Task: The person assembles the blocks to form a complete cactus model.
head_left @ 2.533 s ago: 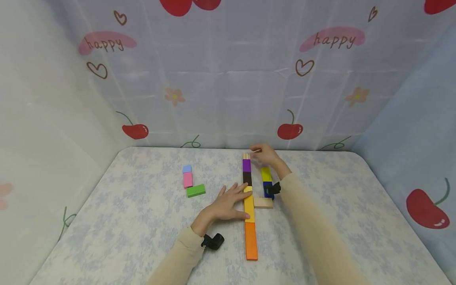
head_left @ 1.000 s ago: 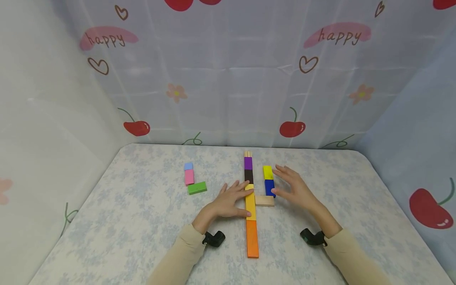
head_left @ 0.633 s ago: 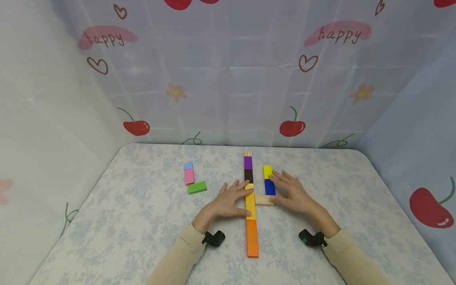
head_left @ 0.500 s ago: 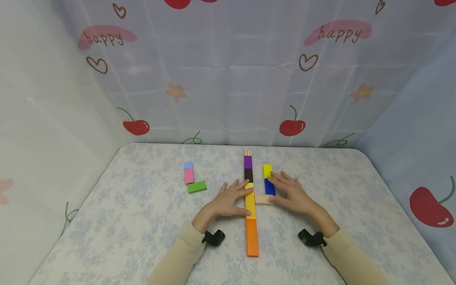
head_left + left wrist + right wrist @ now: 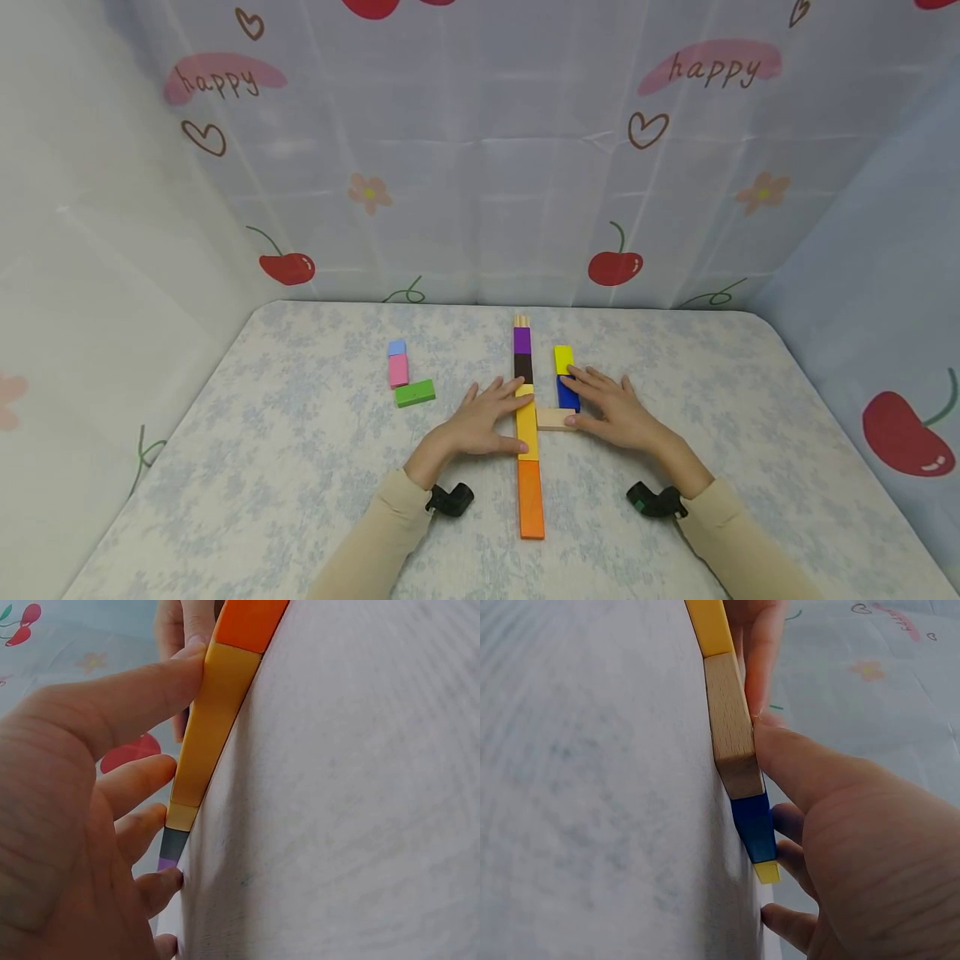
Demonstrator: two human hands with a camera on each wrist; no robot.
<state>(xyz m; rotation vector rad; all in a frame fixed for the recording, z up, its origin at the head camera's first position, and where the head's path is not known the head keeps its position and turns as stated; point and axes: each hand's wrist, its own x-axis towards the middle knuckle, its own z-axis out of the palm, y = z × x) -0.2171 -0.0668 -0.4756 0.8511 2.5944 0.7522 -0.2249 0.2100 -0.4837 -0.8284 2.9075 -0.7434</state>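
Note:
A straight column of blocks runs away from me: an orange block (image 5: 531,500), a golden-yellow stretch (image 5: 528,433), a black block (image 5: 522,368), a purple block (image 5: 522,341) and pale wooden ends (image 5: 522,321). Fingers spread, my left hand (image 5: 474,427) rests on the golden-yellow part, with thumb and fingertips on it. From its right side juts a plain wood block (image 5: 552,419); beyond that a blue block (image 5: 567,395) and a yellow block (image 5: 563,360) stand in line. My right hand (image 5: 618,415) touches the wood block with its thumb (image 5: 787,754) and lays fingertips over the blue block.
Left of the column lie a light blue block (image 5: 397,347), a pink block (image 5: 398,369) and a green block (image 5: 415,393), placed end to end with the green one turned sideways. A curtain with cherry prints (image 5: 480,208) hangs behind the table's far edge.
My right hand has come back from the far end of the column to the right of the blue block, then shifted inward onto the wood and blue blocks. My left hand keeps its place.

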